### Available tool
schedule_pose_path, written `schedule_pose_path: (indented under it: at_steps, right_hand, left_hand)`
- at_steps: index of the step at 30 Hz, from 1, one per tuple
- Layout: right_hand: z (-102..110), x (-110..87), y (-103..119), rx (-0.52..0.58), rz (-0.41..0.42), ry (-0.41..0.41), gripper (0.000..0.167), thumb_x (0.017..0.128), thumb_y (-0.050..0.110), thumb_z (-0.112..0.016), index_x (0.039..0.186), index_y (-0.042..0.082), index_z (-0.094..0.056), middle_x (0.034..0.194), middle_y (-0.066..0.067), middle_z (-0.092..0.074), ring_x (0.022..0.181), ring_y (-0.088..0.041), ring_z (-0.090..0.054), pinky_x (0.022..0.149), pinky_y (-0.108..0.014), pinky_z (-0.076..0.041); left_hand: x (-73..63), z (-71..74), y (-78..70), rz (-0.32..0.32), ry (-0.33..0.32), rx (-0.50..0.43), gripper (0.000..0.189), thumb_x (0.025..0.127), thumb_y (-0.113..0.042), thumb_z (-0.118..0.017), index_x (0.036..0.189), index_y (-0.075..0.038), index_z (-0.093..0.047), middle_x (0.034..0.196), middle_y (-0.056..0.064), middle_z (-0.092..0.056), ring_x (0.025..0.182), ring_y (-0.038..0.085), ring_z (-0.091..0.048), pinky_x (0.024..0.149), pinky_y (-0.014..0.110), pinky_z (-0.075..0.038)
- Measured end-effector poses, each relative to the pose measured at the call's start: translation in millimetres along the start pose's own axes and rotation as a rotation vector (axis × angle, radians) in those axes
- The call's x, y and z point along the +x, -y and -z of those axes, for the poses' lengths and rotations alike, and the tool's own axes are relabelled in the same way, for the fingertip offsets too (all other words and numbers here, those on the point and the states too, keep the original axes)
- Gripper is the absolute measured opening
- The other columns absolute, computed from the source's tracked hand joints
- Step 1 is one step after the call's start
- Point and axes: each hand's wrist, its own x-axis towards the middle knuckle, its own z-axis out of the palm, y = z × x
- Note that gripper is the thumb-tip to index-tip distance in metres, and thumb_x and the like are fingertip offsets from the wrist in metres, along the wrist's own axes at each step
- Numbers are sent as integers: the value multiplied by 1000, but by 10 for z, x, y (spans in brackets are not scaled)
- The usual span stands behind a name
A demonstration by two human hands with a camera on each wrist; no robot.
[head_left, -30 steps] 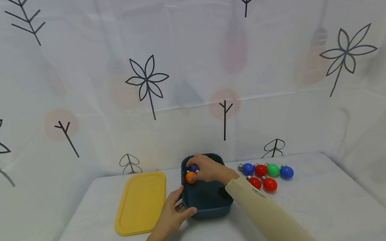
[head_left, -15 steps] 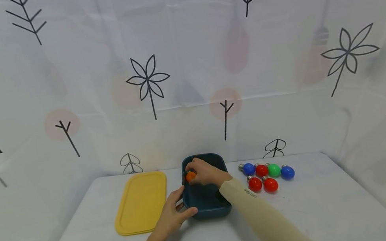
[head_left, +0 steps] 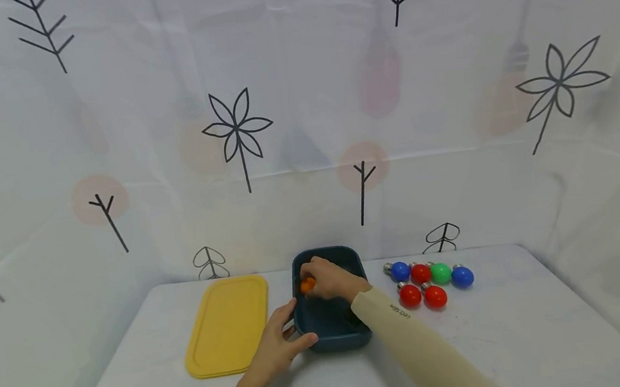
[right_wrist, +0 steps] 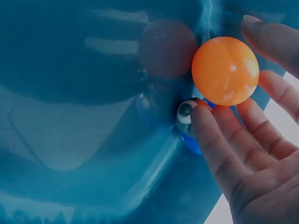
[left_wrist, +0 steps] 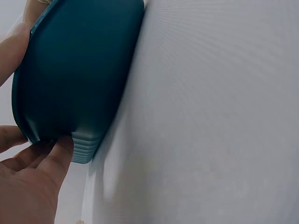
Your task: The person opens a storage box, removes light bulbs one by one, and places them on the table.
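Observation:
Inside the deep teal bin, my right hand reaches to the left wall, around an orange bulb. The right wrist view shows the orange bulb between thumb and fingers, the thumb apart from it and a finger at its edge. Fairly straight fingertips lie against a blue bulb with a silver cap, partly hidden behind them. My left hand holds the bin's near left corner. In the left wrist view, its fingers curl at the rim of the bin.
Left of the bin lies a yellow tray or lid. Several bulbs lie loose to the right, among them a green bulb, a red bulb and a blue bulb. A patterned white cloth hangs behind the table.
The right hand has shifted slightly down and left, deeper into the bin. The blue bulb at its fingertips has dropped out of sight in the head view. The left hand keeps its place.

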Motion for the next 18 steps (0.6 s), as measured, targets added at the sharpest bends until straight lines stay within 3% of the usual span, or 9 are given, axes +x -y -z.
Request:
schedule_pose_path:
  at_steps: [6, 18]
  right_hand:
    - [-7, 8, -4, 1, -34, 14, 31, 80, 21, -79, 107, 20, -65, 100, 1, -49, 83, -15, -52, 82, -31, -54]
    - [-36, 29, -54, -20, -24, 47, 29, 78, 18, -81, 103, 19, -67, 102, 0, -50, 86, -16, -49, 85, -32, -52]
  left_hand:
    - [11, -8, 13, 10, -6, 10, 84, 84, -31, -75, 149, -4, -29, 146, 17, -35, 132, 32, -38, 103, 43, -41]
    - [5, -4, 11, 3, -11, 6, 84, 83, -30, -75, 149, -4, -30, 146, 17, -35, 133, 31, -39, 103, 42, -41]
